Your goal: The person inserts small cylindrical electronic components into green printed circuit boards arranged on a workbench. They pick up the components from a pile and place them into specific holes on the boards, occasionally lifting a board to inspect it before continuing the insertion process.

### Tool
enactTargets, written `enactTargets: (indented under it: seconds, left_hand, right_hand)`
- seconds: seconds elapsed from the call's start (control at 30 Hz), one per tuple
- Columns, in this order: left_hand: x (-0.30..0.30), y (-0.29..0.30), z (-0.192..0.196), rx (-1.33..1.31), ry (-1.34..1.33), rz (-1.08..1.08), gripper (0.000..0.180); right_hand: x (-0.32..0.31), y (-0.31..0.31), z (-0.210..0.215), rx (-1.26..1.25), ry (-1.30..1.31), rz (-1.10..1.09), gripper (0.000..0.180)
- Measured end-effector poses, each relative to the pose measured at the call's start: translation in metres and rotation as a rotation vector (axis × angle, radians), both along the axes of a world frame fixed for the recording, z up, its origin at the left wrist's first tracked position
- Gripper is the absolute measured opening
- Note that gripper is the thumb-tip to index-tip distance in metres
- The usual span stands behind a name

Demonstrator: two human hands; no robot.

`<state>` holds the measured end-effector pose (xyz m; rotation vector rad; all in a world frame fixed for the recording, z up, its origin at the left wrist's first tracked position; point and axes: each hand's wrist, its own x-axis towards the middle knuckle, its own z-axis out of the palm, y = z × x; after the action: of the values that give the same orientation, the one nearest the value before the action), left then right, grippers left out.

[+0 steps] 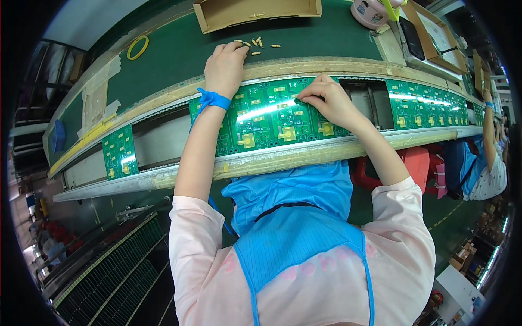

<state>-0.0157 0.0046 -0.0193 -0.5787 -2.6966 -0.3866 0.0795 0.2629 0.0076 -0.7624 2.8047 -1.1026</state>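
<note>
One green circuit board lies flat on the conveyor rail just beyond the person, its long axis running left to right, dotted with yellow parts and glare. The right hand pinches something tiny against its far edge. The left hand, fingers curled, touches small brass parts farther off.
</note>
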Motion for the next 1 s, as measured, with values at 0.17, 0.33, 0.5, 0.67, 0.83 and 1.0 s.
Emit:
enactTargets:
  seconds: [0.17,0.33,0.5,0.67,0.83,1.0]
  left_hand:
    - [0.008,-0.002,0.012,-0.046,0.046,0.020,0.012]
    - [0.008,-0.006,0.015,0.019,0.120,-0.031,0.007]
    - [0.007,-0.010,0.016,0.178,0.123,-0.129,0.009]
    - [0.031,0.006,0.025,0.344,-0.080,-0.203,0.017]
    - [0.063,0.022,0.019,0.592,-0.352,-0.301,0.017]
    - [0.069,0.022,0.005,0.547,-0.225,-0.360,0.017]
  right_hand:
    - [0.005,-0.005,-0.003,-0.035,0.039,-0.016,0.011]
    - [0.006,-0.007,-0.007,-0.025,0.167,0.013,0.011]
    - [0.010,-0.015,-0.006,0.085,0.266,0.045,0.012]
    - [0.010,-0.016,-0.012,0.103,0.294,-0.002,0.008]
    - [0.018,-0.030,-0.002,0.342,0.370,-0.022,0.007]
    - [-0.013,-0.027,0.023,0.348,0.116,0.117,0.014]
